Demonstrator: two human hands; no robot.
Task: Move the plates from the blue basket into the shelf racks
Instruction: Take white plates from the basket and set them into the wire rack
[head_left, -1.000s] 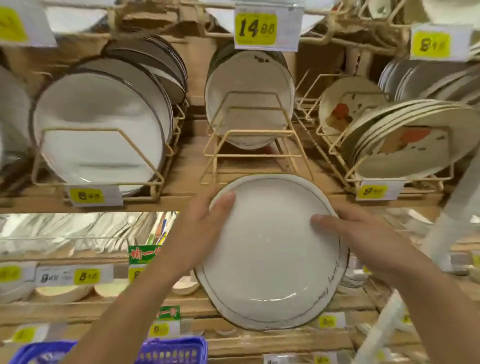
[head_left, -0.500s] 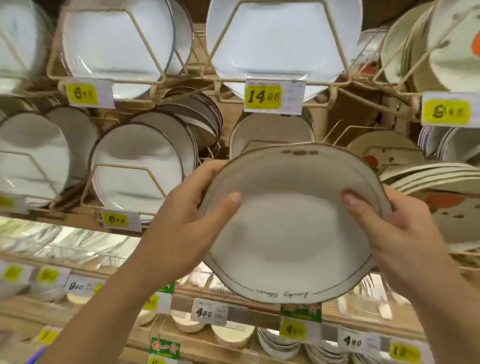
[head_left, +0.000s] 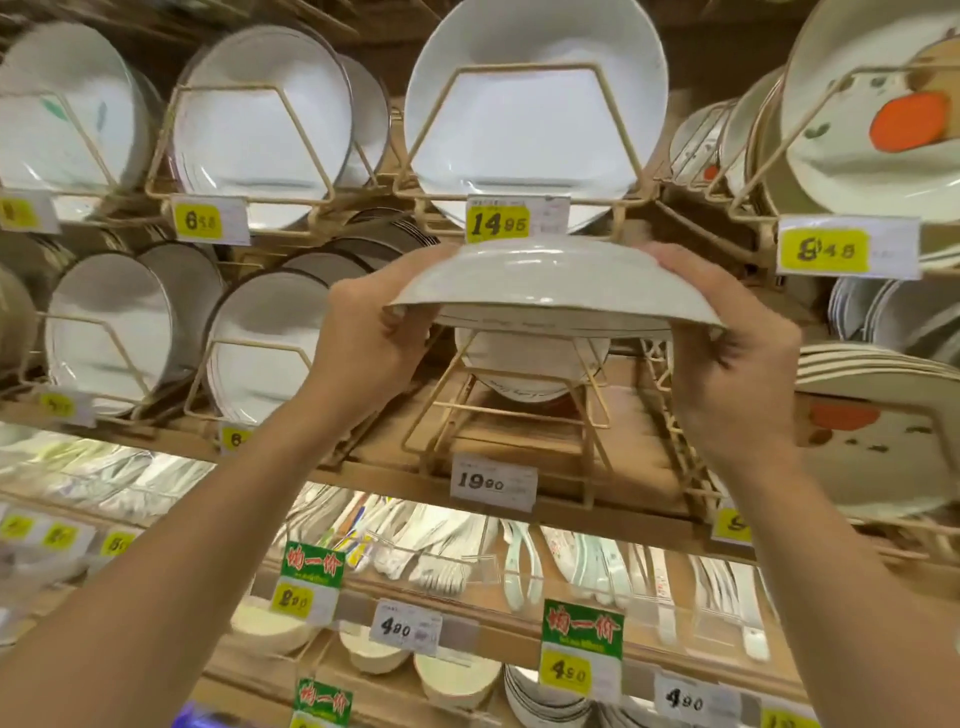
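Because the wire rack (head_left: 589, 457) on the middle shelf (head_left: 363, 467) takes plates standing on edge, the plate (head_left: 550, 283) is held in the air just above and in front of it. It touches neither the wire nor the matching plates (head_left: 530, 364) already leaning inside. It is tipped almost edge-on to the camera, with its pale back showing and only a sliver of the lettered face visible under the near rim.

The left hand (head_left: 374, 332) grips the left rim and the right hand (head_left: 727, 353) grips the right, each with its fingers curled round the edge. Holding at opposite sides likely keeps a smooth glazed dish from twisting or slipping, and it leaves the lower edge free to go in first.

The rack's front loop rises as a stop, so the plate probably has to pass over that wire and then settle back against the stack — the tilt fits such an entry. Headroom looks tight, since the upper rack and its 14.95 tag (head_left: 498, 223) sit close above the plate's back. A knock there, or against the standing plates, seems the main risk.

As for the task, this plate is out of the blue basket but not yet racked — the basket itself does not plainly show
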